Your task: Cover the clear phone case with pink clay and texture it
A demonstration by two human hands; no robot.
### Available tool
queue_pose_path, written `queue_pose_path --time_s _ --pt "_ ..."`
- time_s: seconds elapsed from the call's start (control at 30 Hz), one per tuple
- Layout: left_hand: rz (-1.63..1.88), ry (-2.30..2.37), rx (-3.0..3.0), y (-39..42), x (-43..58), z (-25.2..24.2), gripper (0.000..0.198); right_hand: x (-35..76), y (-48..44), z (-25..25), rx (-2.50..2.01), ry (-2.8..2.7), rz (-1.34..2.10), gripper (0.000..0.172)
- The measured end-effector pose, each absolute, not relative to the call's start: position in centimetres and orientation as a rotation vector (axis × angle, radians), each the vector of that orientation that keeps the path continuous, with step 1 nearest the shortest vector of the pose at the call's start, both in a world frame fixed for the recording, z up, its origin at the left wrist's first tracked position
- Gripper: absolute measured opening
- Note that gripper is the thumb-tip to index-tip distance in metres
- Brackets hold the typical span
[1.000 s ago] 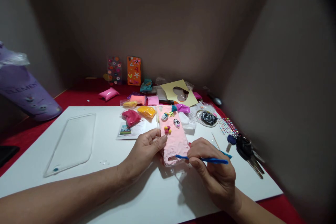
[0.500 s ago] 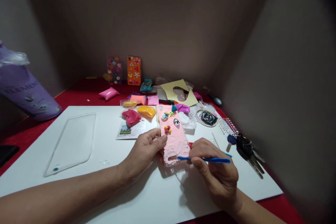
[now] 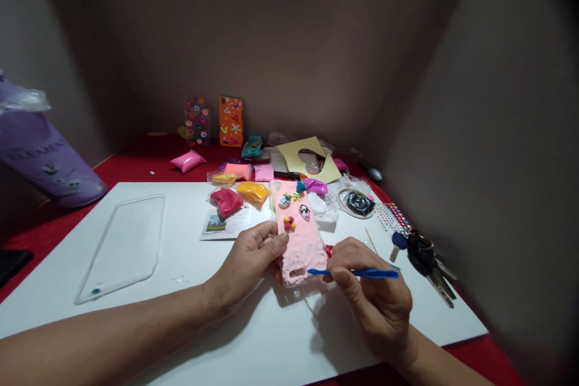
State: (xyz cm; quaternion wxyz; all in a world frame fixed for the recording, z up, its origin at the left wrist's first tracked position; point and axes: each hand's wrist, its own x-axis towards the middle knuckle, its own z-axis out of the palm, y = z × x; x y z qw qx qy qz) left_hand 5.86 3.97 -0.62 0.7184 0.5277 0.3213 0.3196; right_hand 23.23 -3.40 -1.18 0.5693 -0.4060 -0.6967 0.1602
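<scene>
My left hand (image 3: 256, 253) grips a phone case (image 3: 302, 244) by its left edge, thumb on top. The case is covered in pink clay and carries small clay shapes, among them a red and yellow flower (image 3: 289, 224). Its far end leans up and its lower end, with an oblong cut-out, points toward me. In my right hand (image 3: 373, 298) is a blue modelling tool (image 3: 373, 274), held like a pen. The tool's tip touches or hovers at the pink clay just right of the cut-out; I cannot tell which.
A clear phone case (image 3: 159, 247) lies left on the white board (image 3: 217, 338). Clay packets, like the orange one (image 3: 253, 192), sit behind the work. Keys (image 3: 436, 280), a gem sheet (image 3: 392, 217) and a black clay packet (image 3: 359, 202) are right. A purple cup (image 3: 43, 151) stands left.
The blue tool's tip has shifted slightly right along the lower end of the case, with my right hand. My left hand and the case have hardly moved.
</scene>
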Motion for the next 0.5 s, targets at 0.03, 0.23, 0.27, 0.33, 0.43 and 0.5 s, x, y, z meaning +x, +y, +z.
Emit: queue_pose_path --time_s 0.03,0.23,0.27,0.33,0.43,0.5 --pt "0.708 0.709 1.169 3.97 5.86 -0.63 0.025 23.23 -3.42 -1.18 -0.949 -1.637 0.379 0.013" --pt "0.708 0.715 1.171 3.98 5.90 -0.67 0.025 23.26 -3.56 -1.17 -0.940 -1.688 0.384 0.013" --pt "0.701 0.711 1.172 3.99 5.90 -0.68 0.024 23.27 -3.58 -1.16 -0.943 -1.697 0.381 0.013" --pt "0.695 0.709 1.181 4.01 5.88 -0.70 0.025 23.27 -3.59 -1.11 -0.951 -1.709 0.378 0.013" --pt "0.696 0.707 1.192 4.03 5.87 -0.71 0.024 23.24 -3.47 -1.09 -0.955 -1.715 0.375 0.013" --pt "0.697 0.706 1.187 4.03 5.87 -0.69 0.024 23.23 -3.37 -1.14 -0.964 -1.719 0.371 0.013"
